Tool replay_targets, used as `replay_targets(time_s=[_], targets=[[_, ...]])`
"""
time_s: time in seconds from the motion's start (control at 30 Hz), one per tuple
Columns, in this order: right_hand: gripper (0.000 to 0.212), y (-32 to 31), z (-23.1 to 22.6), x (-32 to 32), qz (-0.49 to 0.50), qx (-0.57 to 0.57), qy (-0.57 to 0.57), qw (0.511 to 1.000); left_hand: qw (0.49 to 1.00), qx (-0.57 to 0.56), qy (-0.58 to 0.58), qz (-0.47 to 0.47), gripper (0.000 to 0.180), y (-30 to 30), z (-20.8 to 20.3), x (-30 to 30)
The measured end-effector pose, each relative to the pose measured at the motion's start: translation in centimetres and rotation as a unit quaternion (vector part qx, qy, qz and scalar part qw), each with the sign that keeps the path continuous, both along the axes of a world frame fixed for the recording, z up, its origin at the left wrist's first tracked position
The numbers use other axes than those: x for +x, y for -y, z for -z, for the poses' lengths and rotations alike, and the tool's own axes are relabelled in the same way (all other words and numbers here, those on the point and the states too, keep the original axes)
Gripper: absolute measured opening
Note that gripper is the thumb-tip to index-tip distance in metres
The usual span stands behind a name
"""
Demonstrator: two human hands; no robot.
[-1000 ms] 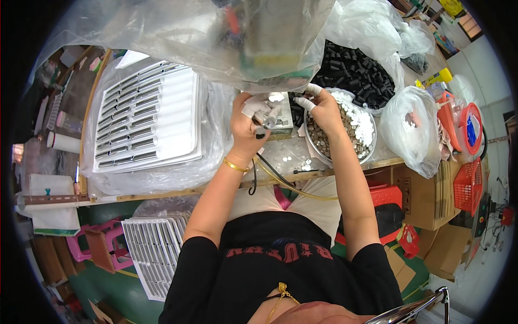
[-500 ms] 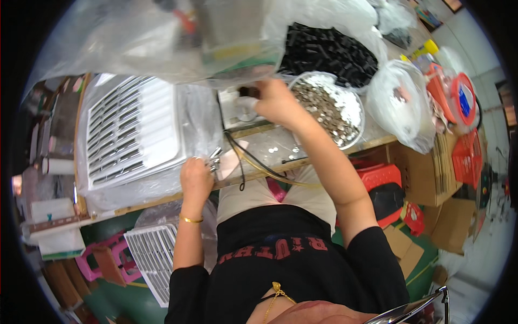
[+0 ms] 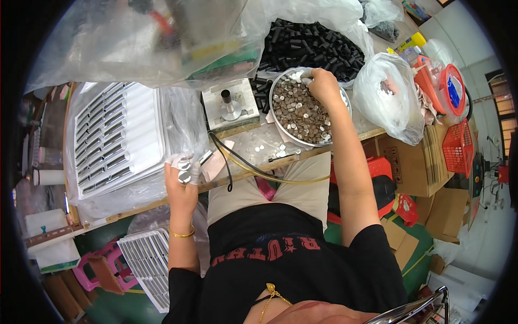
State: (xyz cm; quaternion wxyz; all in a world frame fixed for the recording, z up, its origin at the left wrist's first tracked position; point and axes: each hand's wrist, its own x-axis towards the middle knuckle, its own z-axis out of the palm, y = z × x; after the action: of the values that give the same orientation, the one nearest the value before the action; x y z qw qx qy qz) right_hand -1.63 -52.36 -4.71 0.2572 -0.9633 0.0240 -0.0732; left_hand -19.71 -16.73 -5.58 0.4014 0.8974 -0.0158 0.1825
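Note:
My left hand (image 3: 182,186), with white covers on its fingertips, is closed around shiny silver tubes (image 3: 205,157) at the bench's front edge, beside the plastic-lined tray. My right hand (image 3: 325,89) reaches into the far side of a round bowl (image 3: 273,110) of small round discs (image 3: 299,110), some brownish and some silvery-white. Its fingers are curled down at the discs; what they pinch is hidden. Between my hands stands a metal fixture (image 3: 231,110) with a round base. A dark-topped piece (image 3: 226,97) sits upright on it.
White trays of silver tubes (image 3: 116,137) lie at left on plastic. Black short tubes (image 3: 313,51) fill a bag behind the bowl. A clear plastic bag (image 3: 388,102) stands at right. Black and yellow hoses (image 3: 243,164) cross the bench edge. Plastic sheeting (image 3: 145,43) hangs over the far left.
My right hand has moved right from the fixture to the disc bowl, leaving a dark-topped piece visible upright on the fixture. My left hand has turned, still holding silver tubes near the bench edge.

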Motion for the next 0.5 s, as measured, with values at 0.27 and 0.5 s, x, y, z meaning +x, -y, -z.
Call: replay_targets(time_s=[0.27,0.5], targets=[[0.016,0.2,2.7,1.9,-0.089,-0.239,0.05,0.966,0.977,-0.198,-0.053,0.051,0.023,4.0,0.4,2.7],[0.012,-0.8,1.2,0.6,-0.138,-0.256,0.069,0.954,0.994,-0.013,0.068,0.088,0.016,5.1,-0.2,5.8]])
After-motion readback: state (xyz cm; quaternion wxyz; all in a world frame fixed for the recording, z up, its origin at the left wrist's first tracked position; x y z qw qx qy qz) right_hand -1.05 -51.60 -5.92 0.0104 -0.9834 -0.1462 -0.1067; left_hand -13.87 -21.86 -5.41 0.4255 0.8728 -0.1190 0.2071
